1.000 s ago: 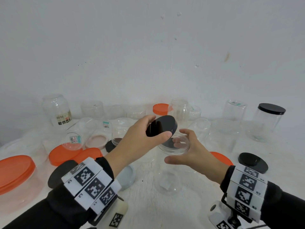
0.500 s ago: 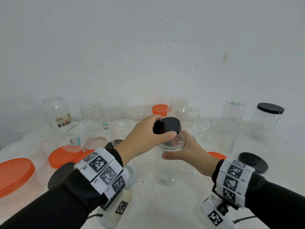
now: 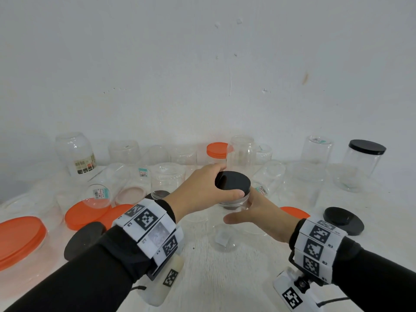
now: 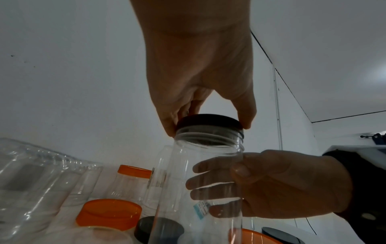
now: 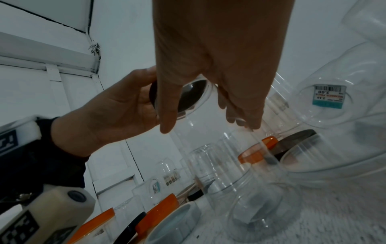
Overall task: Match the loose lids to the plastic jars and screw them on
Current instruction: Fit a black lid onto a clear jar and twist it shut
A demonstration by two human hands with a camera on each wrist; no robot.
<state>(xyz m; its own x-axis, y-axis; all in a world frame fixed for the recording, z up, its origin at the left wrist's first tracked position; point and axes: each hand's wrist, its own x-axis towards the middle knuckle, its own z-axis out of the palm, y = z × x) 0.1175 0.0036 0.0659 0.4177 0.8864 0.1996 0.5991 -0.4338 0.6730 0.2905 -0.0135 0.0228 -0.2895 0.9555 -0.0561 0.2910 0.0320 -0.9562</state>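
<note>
Where the white table (image 3: pixel 225 278) meets the wall, many clear jars stand or lie, one jar with black lid (image 3: pixel 365 159) at far right, one capped orange (image 3: pixel 217 150) at the back. Large orange lid (image 3: pixel 20 235) at left edge. Clear jar (image 4: pixel 208 173), upright, mid-table: right hand (image 3: pixel 262 216), grip wrapped round its side below the neck. Left hand (image 3: pixel 200 190): grip clasping black lid (image 3: pixel 233 183) by its rim, seated on the jar's threaded mouth. Loose black lid (image 3: pixel 343 220) near the right wrist, flat on the table.
</note>
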